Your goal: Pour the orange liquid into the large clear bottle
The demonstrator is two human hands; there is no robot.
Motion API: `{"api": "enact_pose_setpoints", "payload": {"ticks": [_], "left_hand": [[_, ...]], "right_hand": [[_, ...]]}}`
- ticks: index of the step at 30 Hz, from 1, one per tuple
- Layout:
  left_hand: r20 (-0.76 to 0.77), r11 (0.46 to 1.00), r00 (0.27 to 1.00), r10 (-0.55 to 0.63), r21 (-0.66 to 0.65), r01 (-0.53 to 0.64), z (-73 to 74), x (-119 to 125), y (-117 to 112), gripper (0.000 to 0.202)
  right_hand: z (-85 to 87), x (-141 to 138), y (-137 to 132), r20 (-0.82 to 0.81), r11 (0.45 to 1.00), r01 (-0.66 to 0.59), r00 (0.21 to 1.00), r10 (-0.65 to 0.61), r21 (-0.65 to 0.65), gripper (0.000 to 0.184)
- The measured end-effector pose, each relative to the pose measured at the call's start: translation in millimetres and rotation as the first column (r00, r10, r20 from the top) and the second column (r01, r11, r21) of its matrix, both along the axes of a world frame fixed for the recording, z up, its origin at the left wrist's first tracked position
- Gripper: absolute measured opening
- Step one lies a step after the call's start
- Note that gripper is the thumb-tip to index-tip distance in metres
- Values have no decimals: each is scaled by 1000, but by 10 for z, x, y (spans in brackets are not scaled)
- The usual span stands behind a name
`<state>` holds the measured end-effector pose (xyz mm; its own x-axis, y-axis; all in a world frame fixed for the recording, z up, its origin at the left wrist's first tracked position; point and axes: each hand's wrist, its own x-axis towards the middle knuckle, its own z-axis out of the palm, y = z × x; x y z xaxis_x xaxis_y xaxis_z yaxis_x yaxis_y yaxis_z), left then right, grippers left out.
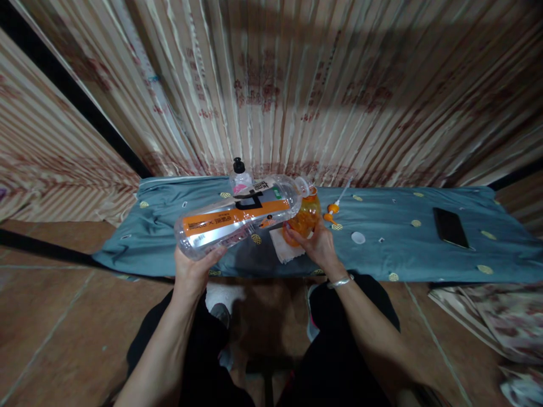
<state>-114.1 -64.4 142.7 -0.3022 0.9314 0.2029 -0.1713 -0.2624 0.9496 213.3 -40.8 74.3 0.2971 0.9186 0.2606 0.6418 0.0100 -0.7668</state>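
Note:
My left hand [195, 270] is closed round the base of a large clear plastic bottle [241, 212] with an orange and silver label. The bottle is tilted, its mouth at the neck of an orange see-through bottle [309, 215]. Around that orange bottle my right hand [316, 243] is wrapped, holding it on or just above a white folded tissue [285, 249]. Whether liquid runs between the two cannot be made out. An orange pump head [332, 211] with a clear tube lies just right of the orange bottle.
Behind the clear bottle stands a bottle with a black cap [238, 166]. A white round cap [358, 237] and a black phone-like slab [450, 227] lie to the right on the blue cloth [382, 260]. A patterned curtain [271, 90] hangs directly behind.

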Motion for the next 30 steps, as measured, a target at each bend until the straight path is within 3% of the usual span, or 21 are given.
{"api": "enact_pose_setpoints", "payload": {"ticks": [10,18,30], "left_hand": [[14,1000,1000,1,-2,-1,8,-2,-15,89],[22,1000,1000,-20,6,20,27,21,-15,87],[17,995,995,-95,-16,96,-124,-191,62,87]], "right_hand": [[65,-17,-20,11,999,16,1000,-15,-51,102],[34,-11,-17,-14,999,3,1000,-3,-36,97],[43,-42,-6,-11,1000,4,1000,-4,-21,100]]}}
